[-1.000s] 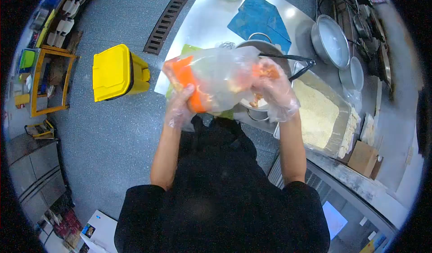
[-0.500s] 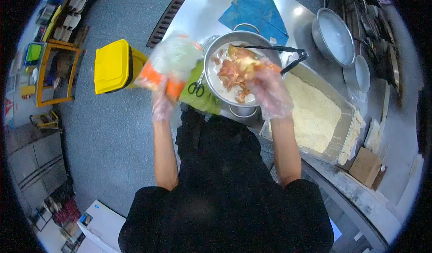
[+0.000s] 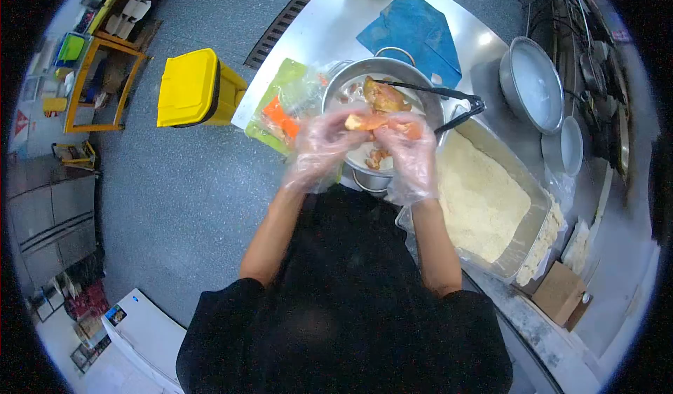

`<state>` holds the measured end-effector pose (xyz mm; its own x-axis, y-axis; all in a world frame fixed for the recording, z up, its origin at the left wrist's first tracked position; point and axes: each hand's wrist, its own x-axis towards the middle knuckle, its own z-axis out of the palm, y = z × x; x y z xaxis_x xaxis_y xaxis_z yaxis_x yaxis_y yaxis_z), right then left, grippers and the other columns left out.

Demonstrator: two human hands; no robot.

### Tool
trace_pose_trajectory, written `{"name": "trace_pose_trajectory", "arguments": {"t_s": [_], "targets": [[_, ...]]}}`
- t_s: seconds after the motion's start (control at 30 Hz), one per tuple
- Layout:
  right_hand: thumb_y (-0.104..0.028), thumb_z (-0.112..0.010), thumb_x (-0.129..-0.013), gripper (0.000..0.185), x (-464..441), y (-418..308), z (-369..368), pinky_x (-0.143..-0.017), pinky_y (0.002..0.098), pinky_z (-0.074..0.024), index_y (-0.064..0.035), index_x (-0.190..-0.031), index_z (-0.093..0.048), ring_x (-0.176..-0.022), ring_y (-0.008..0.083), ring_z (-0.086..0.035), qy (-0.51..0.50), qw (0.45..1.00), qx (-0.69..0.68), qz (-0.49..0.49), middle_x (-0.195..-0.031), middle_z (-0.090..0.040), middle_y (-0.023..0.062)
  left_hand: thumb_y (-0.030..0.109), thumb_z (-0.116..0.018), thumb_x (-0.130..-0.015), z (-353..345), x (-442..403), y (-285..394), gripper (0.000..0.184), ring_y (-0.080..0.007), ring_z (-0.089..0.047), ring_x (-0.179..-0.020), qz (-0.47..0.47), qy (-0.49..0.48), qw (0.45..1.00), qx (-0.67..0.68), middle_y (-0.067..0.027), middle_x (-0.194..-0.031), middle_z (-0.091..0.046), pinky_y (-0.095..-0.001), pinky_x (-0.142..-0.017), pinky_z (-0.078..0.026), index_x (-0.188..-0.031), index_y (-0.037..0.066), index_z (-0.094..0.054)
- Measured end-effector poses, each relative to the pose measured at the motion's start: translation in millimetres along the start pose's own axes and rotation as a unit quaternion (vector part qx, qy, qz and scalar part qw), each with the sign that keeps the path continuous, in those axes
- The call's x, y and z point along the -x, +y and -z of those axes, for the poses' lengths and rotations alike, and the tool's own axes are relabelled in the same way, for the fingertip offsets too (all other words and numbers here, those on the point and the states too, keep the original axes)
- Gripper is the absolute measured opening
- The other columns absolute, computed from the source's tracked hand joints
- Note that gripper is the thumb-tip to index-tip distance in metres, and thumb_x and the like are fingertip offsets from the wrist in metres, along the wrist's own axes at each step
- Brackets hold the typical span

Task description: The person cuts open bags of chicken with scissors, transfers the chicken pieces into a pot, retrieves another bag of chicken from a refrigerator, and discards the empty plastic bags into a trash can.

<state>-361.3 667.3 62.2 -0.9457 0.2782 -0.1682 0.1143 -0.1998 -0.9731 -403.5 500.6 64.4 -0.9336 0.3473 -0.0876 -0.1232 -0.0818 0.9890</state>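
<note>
Both my hands wear clear plastic gloves and are raised over a metal pot (image 3: 331, 89). Between them is a piece of raw meat (image 3: 359, 122), pale yellow at one end and orange-pink along the rest. My left hand (image 3: 321, 145) pinches its left side, and my right hand (image 3: 412, 155) grips its right side. More raw meat (image 3: 385, 97), which looks like chicken, lies in whitish liquid in the pot. Black-handled tongs (image 3: 410, 85) rest across the rim. Left of the pot, a clear plastic bag with an orange band (image 3: 280, 117) lies on a green sheet (image 3: 286, 75).
Right of the pot is a large tray (image 3: 533, 236) of pale crumbs or flour (image 3: 480, 191). A blue cloth (image 3: 413, 33) lies on the steel table behind the pot. Metal bowls (image 3: 531, 82) stand at the right. A yellow bin (image 3: 186, 89) is on the floor at left.
My left hand has put the plastic bag down on the green sheet and moved right to the meat. The right hand has shifted slightly, still with meat. The scissors are now hidden.
</note>
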Motion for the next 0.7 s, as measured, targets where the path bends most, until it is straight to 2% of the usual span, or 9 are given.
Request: {"name": "trace_pose_trajectory", "arguments": {"t_s": [0.07,0.17,0.27,0.33,0.43,0.47,0.53,0.57,0.7], "targets": [[-0.006,-0.076,-0.081,0.022,3,-6,-2,-0.074,0.0264,-0.0525,-0.0017,-0.098,-0.064,-0.086,0.0132,-0.062,-0.009,0.999,-0.017,0.041,-0.098,-0.066,0.0069,0.015,-0.071,-0.088,-5,-7,7,0.039,-0.0114,-0.062,-0.081,0.023,-0.041,0.997,0.058,-0.0074,-0.099,-0.066,-0.0245,-0.070,-0.051,-0.120,-0.004,-0.060],[-0.009,-0.077,-0.081,0.021,2,-12,9,-0.070,0.0245,-0.0510,-0.0012,-0.097,-0.066,-0.084,0.0109,-0.061,-0.023,0.987,0.096,0.124,-0.094,-0.066,0.0051,0.014,-0.067,-0.090,-9,-7,11,0.032,-0.0085,-0.059,-0.077,0.088,-0.056,0.990,0.096,-0.0046,-0.092,-0.065,-0.0227,-0.069,-0.050,-0.117,-0.003,-0.061],[-0.011,-0.075,-0.082,0.019,7,-20,13,-0.067,0.0232,-0.0498,-0.0009,-0.097,-0.067,-0.081,0.0105,-0.061,-0.032,0.997,0.068,0.013,-0.092,-0.066,0.0033,0.012,-0.065,-0.091,-15,-12,8,0.026,-0.0071,-0.055,-0.073,0.139,-0.051,0.982,0.114,-0.0026,-0.087,-0.063,-0.0227,-0.070,-0.050,-0.113,-0.001,-0.061],[-0.011,-0.075,-0.083,0.020,5,-15,15,-0.064,0.0236,-0.0500,-0.0007,-0.097,-0.067,-0.079,0.0102,-0.061,-0.032,0.998,0.054,0.004,-0.090,-0.066,0.0035,0.013,-0.063,-0.092,-25,-13,9,0.022,-0.0064,-0.052,-0.070,0.152,-0.025,0.979,0.136,-0.0021,-0.086,-0.062,-0.0219,-0.067,-0.049,-0.109,-0.001,-0.061],[-0.011,-0.074,-0.083,0.023,6,-16,17,-0.063,0.0232,-0.0501,-0.0002,-0.101,-0.065,-0.077,0.0090,-0.060,-0.041,0.997,-0.007,-0.064,-0.090,-0.065,0.0036,0.017,-0.063,-0.092,-32,-13,23,0.031,-0.0071,-0.055,-0.074,0.180,-0.014,0.957,0.227,-0.0040,-0.092,-0.062,-0.0265,-0.071,-0.051,-0.115,-0.002,-0.057],[-0.011,-0.074,-0.084,0.024,5,-17,17,-0.062,0.0230,-0.0501,0.0000,-0.103,-0.064,-0.075,0.0085,-0.060,-0.046,0.994,-0.035,-0.094,-0.090,-0.065,0.0036,0.017,-0.065,-0.091,-29,-13,19,0.032,-0.0066,-0.054,-0.073,0.197,-0.034,0.937,0.286,-0.0034,-0.093,-0.063,-0.0245,-0.069,-0.050,-0.116,-0.001,-0.057],[-0.011,-0.072,-0.085,0.028,3,-18,20,-0.062,0.0223,-0.0502,0.0003,-0.108,-0.061,-0.073,0.0074,-0.059,-0.119,0.964,-0.193,-0.140,-0.089,-0.064,0.0028,0.018,-0.067,-0.090,-17,-12,4,0.034,-0.0055,-0.054,-0.072,0.227,-0.076,0.885,0.400,-0.0022,-0.094,-0.063,-0.0205,-0.065,-0.047,-0.117,0.000,-0.057],[-0.011,-0.071,-0.085,0.030,3,-20,20,-0.063,0.0219,-0.0502,0.0004,-0.110,-0.060,-0.072,0.0068,-0.059,-0.152,0.937,-0.270,-0.160,-0.089,-0.064,0.0024,0.018,-0.067,-0.090,-14,-14,-2,0.033,-0.0059,-0.054,-0.073,0.236,-0.060,0.883,0.401,-0.0025,-0.095,-0.063,-0.0206,-0.066,-0.047,-0.116,0.001,-0.057],[-0.011,-0.069,-0.086,0.032,6,-33,17,-0.061,0.0216,-0.0498,-0.0001,-0.114,-0.057,-0.069,0.0068,-0.058,-0.121,0.927,-0.304,-0.181,-0.088,-0.063,0.0010,0.019,-0.070,-0.087,-7,-18,11,0.032,-0.0082,-0.055,-0.076,0.235,-0.072,0.907,0.343,-0.0039,-0.096,-0.062,-0.0220,-0.069,-0.050,-0.110,0.002,-0.057]]}}
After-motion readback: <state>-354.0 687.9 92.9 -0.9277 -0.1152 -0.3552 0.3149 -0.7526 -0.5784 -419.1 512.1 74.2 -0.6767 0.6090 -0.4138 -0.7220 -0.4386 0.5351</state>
